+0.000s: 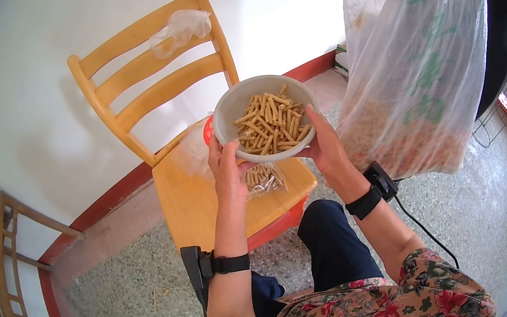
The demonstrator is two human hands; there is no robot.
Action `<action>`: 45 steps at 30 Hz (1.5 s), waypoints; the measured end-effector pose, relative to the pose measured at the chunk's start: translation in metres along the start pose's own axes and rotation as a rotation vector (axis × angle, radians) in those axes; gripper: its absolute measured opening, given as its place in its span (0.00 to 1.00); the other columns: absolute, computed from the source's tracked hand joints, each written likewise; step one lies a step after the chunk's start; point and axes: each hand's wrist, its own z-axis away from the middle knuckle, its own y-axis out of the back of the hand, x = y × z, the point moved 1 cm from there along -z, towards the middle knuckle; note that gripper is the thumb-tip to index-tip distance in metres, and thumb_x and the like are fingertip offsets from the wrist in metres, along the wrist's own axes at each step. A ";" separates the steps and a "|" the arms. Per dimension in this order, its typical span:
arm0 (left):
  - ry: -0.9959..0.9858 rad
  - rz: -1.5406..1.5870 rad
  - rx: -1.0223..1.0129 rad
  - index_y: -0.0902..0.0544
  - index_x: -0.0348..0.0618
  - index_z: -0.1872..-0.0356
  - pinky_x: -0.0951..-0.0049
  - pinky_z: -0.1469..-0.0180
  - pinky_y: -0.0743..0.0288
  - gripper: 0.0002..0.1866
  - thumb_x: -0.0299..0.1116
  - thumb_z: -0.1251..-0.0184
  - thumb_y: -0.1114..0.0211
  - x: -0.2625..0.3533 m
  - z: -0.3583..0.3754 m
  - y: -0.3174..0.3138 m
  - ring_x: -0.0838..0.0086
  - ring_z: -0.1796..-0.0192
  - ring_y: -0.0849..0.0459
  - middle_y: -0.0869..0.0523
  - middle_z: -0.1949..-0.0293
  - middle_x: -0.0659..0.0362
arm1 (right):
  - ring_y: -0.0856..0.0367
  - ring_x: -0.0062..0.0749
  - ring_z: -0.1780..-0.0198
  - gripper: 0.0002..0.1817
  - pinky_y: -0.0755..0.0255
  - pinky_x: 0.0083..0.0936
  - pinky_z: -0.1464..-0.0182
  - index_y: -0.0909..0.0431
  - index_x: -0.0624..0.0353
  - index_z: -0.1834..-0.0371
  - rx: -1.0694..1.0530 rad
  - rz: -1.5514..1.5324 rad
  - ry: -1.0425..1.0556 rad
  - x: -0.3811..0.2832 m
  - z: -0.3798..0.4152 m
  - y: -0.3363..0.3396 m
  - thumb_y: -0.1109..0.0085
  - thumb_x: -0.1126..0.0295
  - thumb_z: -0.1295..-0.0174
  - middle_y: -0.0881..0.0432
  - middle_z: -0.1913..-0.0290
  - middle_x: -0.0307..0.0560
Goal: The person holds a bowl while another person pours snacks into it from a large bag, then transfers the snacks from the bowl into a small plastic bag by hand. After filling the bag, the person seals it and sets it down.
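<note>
Between my two hands is a grey bowl [225,112], raised above the seat of a wooden chair [191,199]. Short tan sticks [271,120] are heaped inside it. My left hand [226,165] grips the bowl's near left side, thumb at the rim. On the right side, my right hand [324,142] holds it with the thumb along the rim and the fingers mostly hidden underneath. Below the bowl, a clear plastic bag [264,179] with more of these sticks lies on the seat, partly covered from view.
A crumpled plastic bag [181,31] hangs on the chair back. To the right stands a large translucent sack [416,90] with green print. A wooden frame [7,271] leans at the left wall. Bits of stick lie on the speckled floor [136,292].
</note>
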 end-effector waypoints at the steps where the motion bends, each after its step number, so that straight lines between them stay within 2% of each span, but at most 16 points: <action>1: -0.001 0.000 0.001 0.37 0.37 0.43 0.67 0.71 0.17 0.27 0.33 0.46 0.47 0.000 0.000 0.000 0.65 0.57 0.19 0.27 0.52 0.51 | 0.26 0.38 0.48 0.28 0.22 0.44 0.59 0.43 0.57 0.40 -0.018 -0.028 0.001 0.001 -0.002 0.001 0.56 0.52 0.37 0.31 0.46 0.50; 4: 0.005 -0.002 0.000 0.37 0.37 0.42 0.68 0.71 0.17 0.27 0.33 0.46 0.47 0.000 0.000 0.000 0.65 0.58 0.19 0.27 0.52 0.51 | 0.26 0.39 0.48 0.26 0.21 0.45 0.61 0.44 0.56 0.41 -0.033 -0.059 0.004 0.002 -0.002 0.002 0.55 0.53 0.38 0.32 0.46 0.51; 6: -0.009 -0.035 -0.012 0.37 0.37 0.44 0.58 0.62 0.18 0.25 0.34 0.44 0.48 0.002 0.001 0.000 0.62 0.54 0.20 0.25 0.52 0.49 | 0.26 0.39 0.48 0.26 0.21 0.45 0.61 0.44 0.56 0.41 -0.033 -0.060 0.005 0.001 -0.002 0.001 0.55 0.53 0.38 0.32 0.46 0.51; 15: 0.004 -0.044 -0.007 0.38 0.36 0.43 0.56 0.62 0.19 0.27 0.35 0.44 0.47 0.005 0.003 -0.001 0.60 0.53 0.21 0.27 0.51 0.47 | 0.24 0.38 0.50 0.27 0.20 0.42 0.63 0.44 0.55 0.41 -0.046 -0.051 0.024 -0.003 0.002 -0.001 0.55 0.53 0.38 0.30 0.47 0.49; 16: -0.001 -0.043 -0.010 0.38 0.36 0.43 0.56 0.62 0.19 0.27 0.35 0.44 0.47 0.005 0.003 -0.002 0.60 0.53 0.21 0.27 0.51 0.47 | 0.24 0.38 0.51 0.27 0.20 0.41 0.63 0.44 0.55 0.41 -0.042 -0.054 0.021 -0.003 0.003 -0.001 0.55 0.53 0.38 0.30 0.47 0.49; 18: 0.007 0.004 -0.001 0.38 0.38 0.41 0.68 0.72 0.18 0.28 0.32 0.46 0.48 0.005 0.002 -0.003 0.64 0.58 0.19 0.27 0.51 0.51 | 0.24 0.38 0.51 0.27 0.20 0.41 0.64 0.44 0.55 0.41 -0.041 -0.056 0.029 -0.005 0.003 -0.002 0.55 0.53 0.38 0.30 0.47 0.49; 28: 0.012 0.031 -0.031 0.38 0.37 0.42 0.67 0.71 0.17 0.27 0.31 0.46 0.47 0.001 0.002 -0.001 0.64 0.58 0.19 0.29 0.51 0.52 | 0.24 0.38 0.51 0.26 0.20 0.39 0.63 0.43 0.54 0.42 -0.052 -0.062 0.042 -0.002 0.000 0.002 0.54 0.52 0.38 0.30 0.47 0.50; 31: 0.015 -0.033 -0.021 0.37 0.38 0.43 0.61 0.63 0.18 0.26 0.36 0.43 0.47 -0.003 0.001 0.002 0.64 0.58 0.18 0.24 0.54 0.51 | 0.24 0.37 0.51 0.27 0.20 0.38 0.63 0.43 0.54 0.42 -0.046 -0.035 0.009 0.004 -0.002 0.007 0.54 0.51 0.39 0.30 0.47 0.49; 36: 0.037 -0.050 -0.012 0.37 0.39 0.43 0.63 0.64 0.18 0.26 0.36 0.44 0.48 -0.010 0.002 0.010 0.64 0.59 0.18 0.23 0.54 0.51 | 0.24 0.36 0.51 0.28 0.20 0.37 0.63 0.43 0.53 0.41 -0.008 -0.003 -0.034 0.011 -0.001 0.006 0.53 0.49 0.40 0.30 0.47 0.47; 38: 0.031 -0.046 -0.010 0.37 0.39 0.43 0.64 0.64 0.18 0.26 0.36 0.44 0.48 -0.011 0.001 0.012 0.64 0.59 0.18 0.23 0.54 0.51 | 0.27 0.36 0.46 0.30 0.24 0.44 0.56 0.43 0.56 0.38 0.008 0.037 -0.008 0.007 0.003 -0.002 0.57 0.48 0.38 0.31 0.44 0.47; 44: -0.005 -0.024 -0.018 0.38 0.39 0.43 0.64 0.63 0.19 0.26 0.34 0.45 0.49 -0.007 0.002 0.012 0.65 0.58 0.18 0.24 0.53 0.50 | 0.25 0.37 0.48 0.29 0.23 0.45 0.57 0.42 0.56 0.39 -0.006 0.018 -0.006 0.013 -0.003 0.000 0.56 0.50 0.38 0.31 0.44 0.47; 45: 0.001 0.012 -0.005 0.38 0.37 0.42 0.66 0.67 0.19 0.27 0.33 0.45 0.48 -0.008 0.003 0.013 0.65 0.58 0.19 0.25 0.53 0.51 | 0.25 0.37 0.48 0.29 0.23 0.45 0.57 0.42 0.56 0.39 -0.007 0.019 -0.010 0.014 -0.003 -0.001 0.56 0.50 0.38 0.31 0.44 0.47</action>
